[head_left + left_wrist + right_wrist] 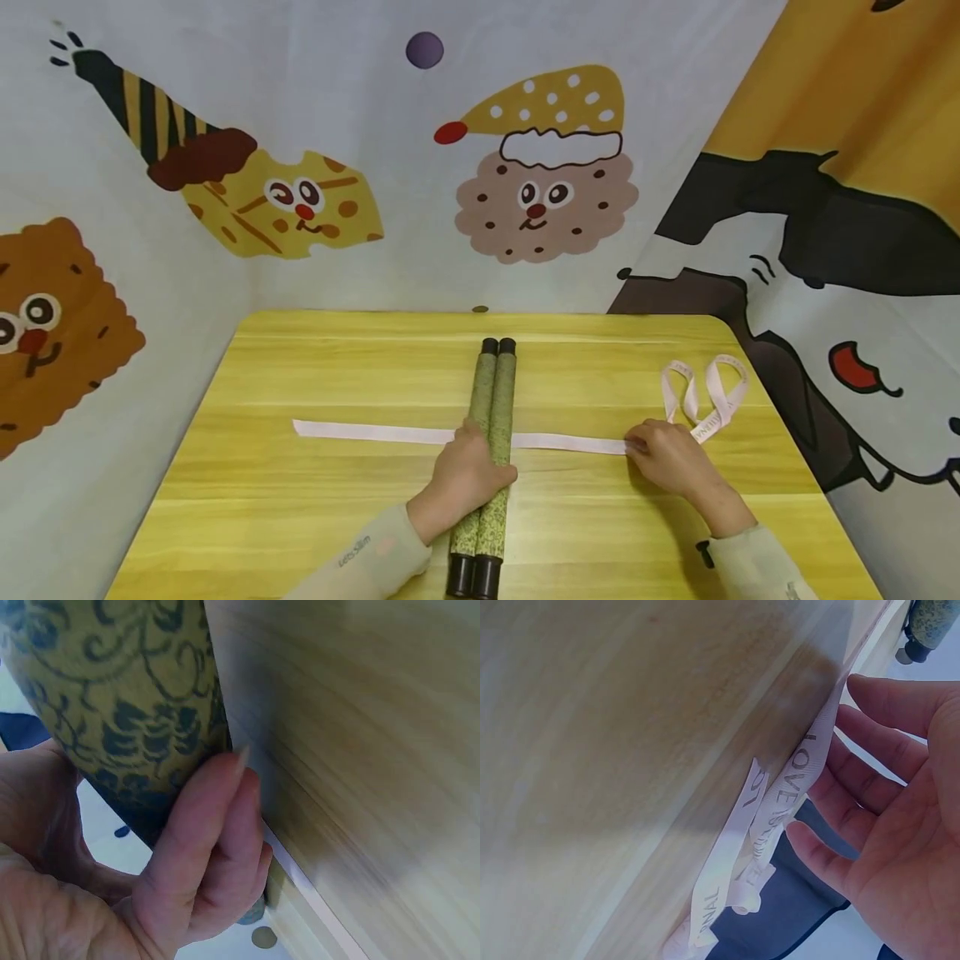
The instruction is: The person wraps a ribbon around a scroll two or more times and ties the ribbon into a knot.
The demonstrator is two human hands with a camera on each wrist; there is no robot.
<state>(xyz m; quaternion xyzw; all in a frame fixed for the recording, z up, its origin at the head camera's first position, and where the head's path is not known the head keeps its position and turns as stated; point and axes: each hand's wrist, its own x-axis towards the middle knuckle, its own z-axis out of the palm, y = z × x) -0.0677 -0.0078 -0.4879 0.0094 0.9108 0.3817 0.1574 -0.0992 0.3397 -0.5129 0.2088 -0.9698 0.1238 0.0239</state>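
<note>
Two scrolls (pixel 493 500), green with a dark floral pattern and black end caps, lie side by side lengthwise at the middle of the table. My left hand (pixel 465 471) grips them across their middle; its fingers curl round the patterned roll (pixel 142 712) in the left wrist view. A pale pink ribbon (pixel 375 432) runs crosswise beneath the scrolls. At the right, my right hand (pixel 671 458) pinches this ribbon between thumb and fingertips. In the right wrist view the printed ribbon (pixel 802 761) passes along the fingertips, other fingers loosely bent.
Loose loops of the ribbon (pixel 723 400) lie on the yellow wood-grain table (pixel 360 367) beyond my right hand. A curtain (pixel 345 100) printed with cartoon food stands behind the table's far edge, and more printed cloth (pixel 885 333) hangs along the right side.
</note>
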